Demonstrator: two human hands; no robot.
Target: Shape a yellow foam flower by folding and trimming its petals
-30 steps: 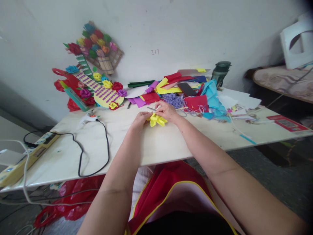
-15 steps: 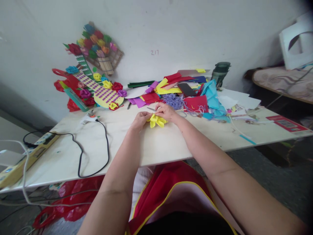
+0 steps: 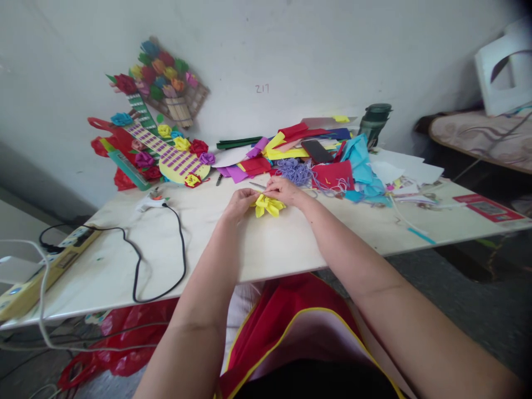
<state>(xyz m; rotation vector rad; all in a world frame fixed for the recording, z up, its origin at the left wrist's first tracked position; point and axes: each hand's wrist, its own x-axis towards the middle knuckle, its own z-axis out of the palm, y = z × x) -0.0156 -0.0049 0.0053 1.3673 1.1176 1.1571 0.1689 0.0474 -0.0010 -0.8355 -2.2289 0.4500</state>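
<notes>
Wall (image 3: 233, 33) stands behind a pale worktop (image 3: 282, 255) that spreads to both sides of the person. Across its back lies a heap of coloured sheets (image 3: 295, 132), with tangled purple yarn (image 3: 293, 170) at the front; a white glue gun (image 3: 152, 203) lies well to the left. Nearer the middle, the left hand (image 3: 240, 204) and right hand (image 3: 286, 191) almost meet over a yellow flower (image 3: 269, 206). It sits between them and a little to the person's side of the fingertips, its petals spread mainly from left to right. Both hands touch it, so neither is clearly nearer. The left grip is pinched together on its left edge. The right grip is closed on a thin blade (image 3: 256, 184), which points left, slanting slightly away, just beyond the flower; whether those fingers also pinch petals, I cannot tell.
</notes>
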